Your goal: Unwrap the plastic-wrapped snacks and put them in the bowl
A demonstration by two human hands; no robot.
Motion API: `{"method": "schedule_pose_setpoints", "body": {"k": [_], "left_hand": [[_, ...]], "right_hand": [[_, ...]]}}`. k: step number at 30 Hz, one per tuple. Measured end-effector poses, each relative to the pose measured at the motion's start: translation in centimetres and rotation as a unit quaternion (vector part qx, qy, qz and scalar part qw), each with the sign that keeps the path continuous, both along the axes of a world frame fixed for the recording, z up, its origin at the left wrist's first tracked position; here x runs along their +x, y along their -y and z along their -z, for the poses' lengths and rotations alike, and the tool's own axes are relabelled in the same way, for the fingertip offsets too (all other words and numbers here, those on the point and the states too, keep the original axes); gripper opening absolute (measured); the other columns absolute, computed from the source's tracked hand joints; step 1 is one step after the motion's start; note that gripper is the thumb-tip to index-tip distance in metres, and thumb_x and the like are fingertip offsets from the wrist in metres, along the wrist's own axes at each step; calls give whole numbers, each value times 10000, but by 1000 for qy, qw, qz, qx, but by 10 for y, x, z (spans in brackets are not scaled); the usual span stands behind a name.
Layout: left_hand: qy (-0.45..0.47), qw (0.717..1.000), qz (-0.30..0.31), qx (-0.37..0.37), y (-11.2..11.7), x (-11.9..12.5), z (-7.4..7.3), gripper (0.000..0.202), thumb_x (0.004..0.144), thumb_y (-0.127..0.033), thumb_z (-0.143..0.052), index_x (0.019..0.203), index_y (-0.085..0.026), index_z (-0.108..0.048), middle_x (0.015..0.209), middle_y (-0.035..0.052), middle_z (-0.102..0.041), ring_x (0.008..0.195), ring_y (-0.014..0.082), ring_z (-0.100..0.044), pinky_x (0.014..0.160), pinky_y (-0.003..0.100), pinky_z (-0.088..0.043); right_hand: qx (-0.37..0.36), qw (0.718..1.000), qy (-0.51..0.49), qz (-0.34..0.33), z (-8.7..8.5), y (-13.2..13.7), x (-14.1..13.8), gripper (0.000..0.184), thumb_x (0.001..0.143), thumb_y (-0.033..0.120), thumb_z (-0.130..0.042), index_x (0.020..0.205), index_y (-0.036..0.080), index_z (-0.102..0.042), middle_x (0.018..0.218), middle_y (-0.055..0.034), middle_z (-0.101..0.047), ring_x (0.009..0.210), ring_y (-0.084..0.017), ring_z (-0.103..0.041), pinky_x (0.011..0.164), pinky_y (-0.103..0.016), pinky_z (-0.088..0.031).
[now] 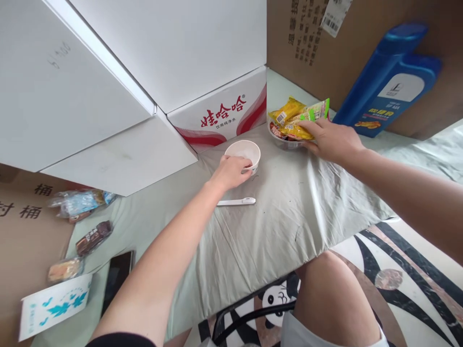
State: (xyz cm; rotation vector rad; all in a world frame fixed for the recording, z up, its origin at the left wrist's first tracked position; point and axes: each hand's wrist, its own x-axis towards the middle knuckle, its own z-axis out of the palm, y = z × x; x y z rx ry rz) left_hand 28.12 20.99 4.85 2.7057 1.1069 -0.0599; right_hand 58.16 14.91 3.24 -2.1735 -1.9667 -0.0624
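My left hand (231,172) grips the near side of a small white bowl (243,150) standing on a grey-green cloth (289,212). A white spoon (237,201) lies on the cloth just below that hand. My right hand (331,140) reaches into a clear bowl (285,140) heaped with snack packets (294,118), its fingers curled on a yellow packet (294,131).
A white carton with red lettering (220,113) stands behind the bowl under large white panels. A blue jug (390,79) leans on a brown cardboard box at the right. Snack packets (81,202), a dark phone (117,277) and a leaflet (54,303) lie at left. My knee (333,294) is below.
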Motion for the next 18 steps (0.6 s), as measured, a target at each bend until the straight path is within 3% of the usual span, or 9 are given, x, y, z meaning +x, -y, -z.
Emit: {"method": "schedule_pose_setpoints", "body": {"k": [5, 9, 12, 15, 18], "left_hand": [[29, 999, 24, 11, -13, 31, 6, 203, 942, -282, -529, 951, -233, -726, 1104, 66, -765, 1088, 253, -672, 1027, 455, -379], [72, 995, 62, 27, -29, 64, 17, 174, 924, -242, -550, 920, -220, -722, 1100, 67, -741, 1097, 248, -646, 1018, 458, -364], [104, 988, 95, 57, -45, 93, 27, 154, 916, -225, -559, 860, -217, -702, 1053, 72, -701, 1060, 241, -608, 967, 442, -372], [128, 981, 123, 84, -64, 118, 35, 162, 915, -228, -558, 807, -213, -678, 987, 78, -645, 1014, 242, -563, 918, 428, -369], [139, 976, 137, 93, -81, 136, 39, 107, 877, -207, -582, 844, -216, -683, 963, 80, -607, 1004, 251, -532, 906, 429, -364]], "right_hand": [[49, 998, -22, 36, 8, -41, 13, 570, 930, 404, -643, 1482, 308, -539, 1228, -163, -644, 943, -307, -598, 675, -364, -356], [140, 990, -9, 28, 15, -83, 28, 434, 955, 415, -636, 1370, 287, -622, 1295, -159, -592, 1131, -327, -519, 829, -404, -401], [197, 980, 5, 24, 20, -122, 40, 382, 1003, 480, -578, 1308, 256, -634, 1281, -150, -586, 1151, -308, -477, 924, -434, -389], [179, 983, 25, 17, 20, -168, 49, 369, 1032, 468, -545, 1324, 249, -596, 1226, -129, -623, 1116, -280, -477, 953, -456, -396], [134, 990, 46, 21, 12, -214, 50, 318, 1065, 358, -490, 1356, 252, -561, 1245, -119, -648, 1142, -272, -508, 1002, -517, -402]]}}
